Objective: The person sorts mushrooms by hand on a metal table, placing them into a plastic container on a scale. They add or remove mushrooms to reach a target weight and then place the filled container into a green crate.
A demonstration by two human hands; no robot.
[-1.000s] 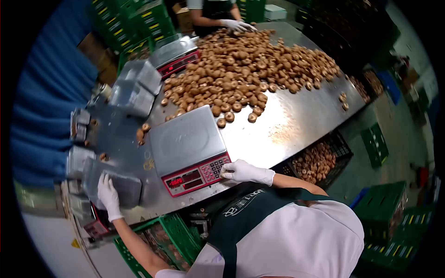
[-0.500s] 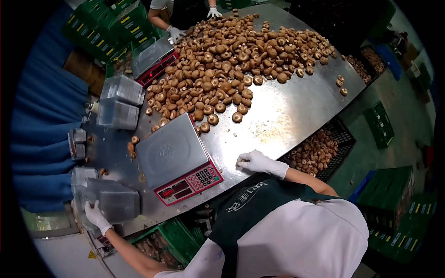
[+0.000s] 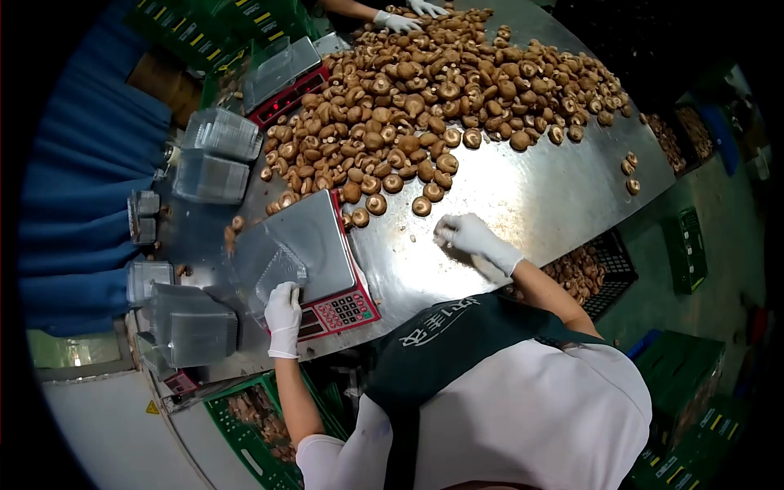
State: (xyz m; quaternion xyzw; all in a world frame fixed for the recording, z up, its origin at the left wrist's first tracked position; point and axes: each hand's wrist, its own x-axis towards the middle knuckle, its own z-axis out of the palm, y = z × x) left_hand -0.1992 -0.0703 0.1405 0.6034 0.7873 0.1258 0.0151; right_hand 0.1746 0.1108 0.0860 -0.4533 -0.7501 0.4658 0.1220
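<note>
My left hand [image 3: 283,317], in a white glove, grips the near edge of a clear plastic tray [image 3: 280,268]. That tray is tilted over the grey platform of a red digital scale [image 3: 327,273] and partly covers its display. My right hand [image 3: 480,241], also gloved, is over the bare steel just short of the mushroom pile, its fingers curled in; what they hold, if anything, I cannot tell. Beyond both hands a large heap of brown shiitake mushrooms [image 3: 408,98] spreads across the steel table [image 3: 474,184].
Stacks of clear trays [image 3: 196,327] stand at the left, with more trays [image 3: 211,175] farther back. A second red scale [image 3: 286,94] is by the heap. Another person's gloved hands [image 3: 398,20] touch the far mushrooms. A black crate [image 3: 608,265] of mushrooms sits below the table's right edge.
My left hand has moved right from the tray stack and brought a clear tray over the scale. My right hand has moved forward and slightly right, towards the mushrooms.
</note>
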